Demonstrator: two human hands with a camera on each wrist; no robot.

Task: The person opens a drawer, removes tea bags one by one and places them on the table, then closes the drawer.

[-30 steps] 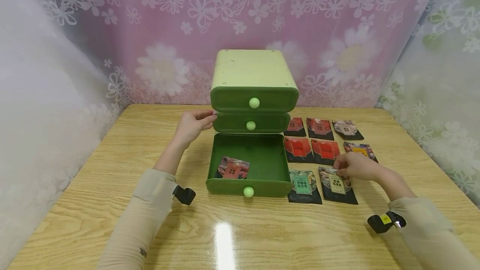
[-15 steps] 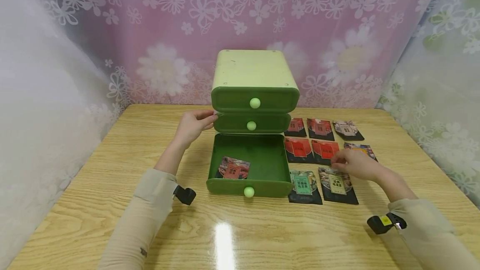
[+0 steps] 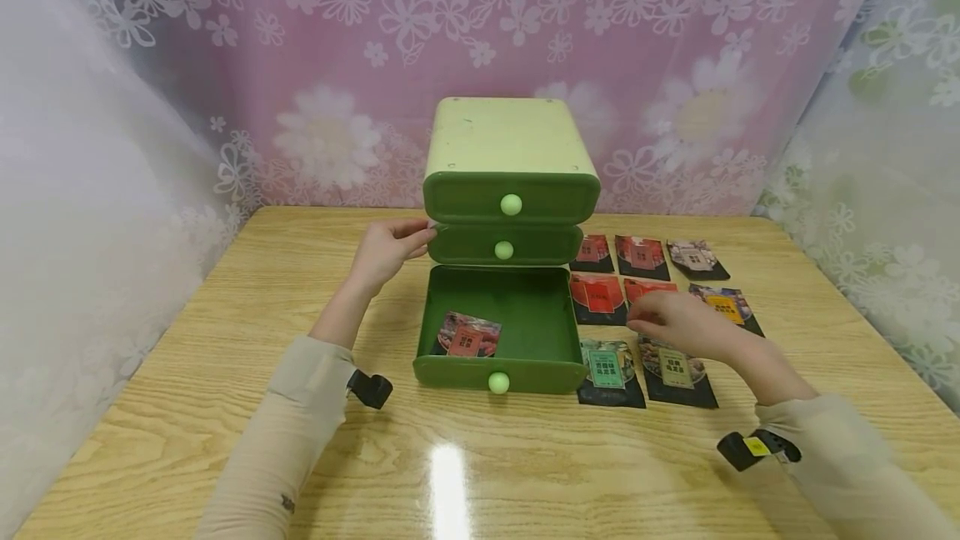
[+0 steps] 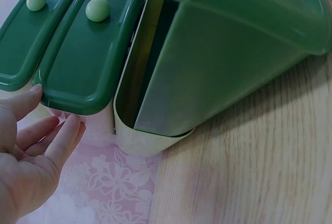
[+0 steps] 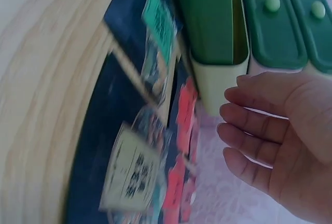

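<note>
A cream cabinet [image 3: 510,136] with green drawers stands at the table's middle. Its bottom drawer [image 3: 536,319] is pulled out, and one pink-labelled tea packet [image 3: 468,336] lies inside. At the cabinet's left side, my left hand [image 3: 381,255] touches the end of the middle drawer [image 3: 468,246]; in the left wrist view, the thumb meets the drawer front's edge and fairly straight fingers [image 4: 65,138] rest against the side. My right hand [image 3: 686,325] hovers with loosely bent fingers and nothing in them, partly covering a red tea packet [image 3: 648,286] and a cream-labelled tea packet [image 3: 677,373].
Several tea packets lie in rows right of the cabinet, among them a green-labelled packet [image 3: 609,372], a yellow-labelled packet [image 3: 726,307] and a pale packet [image 3: 696,258]. Wooden table [image 3: 247,340] surrounds the cabinet. A floral curtain [image 3: 330,65] hangs behind.
My right hand has lifted off the cream-labelled tea packet and moved left toward the cabinet, uncovering the yellow-labelled packet. My left hand stays at the cabinet's side.
</note>
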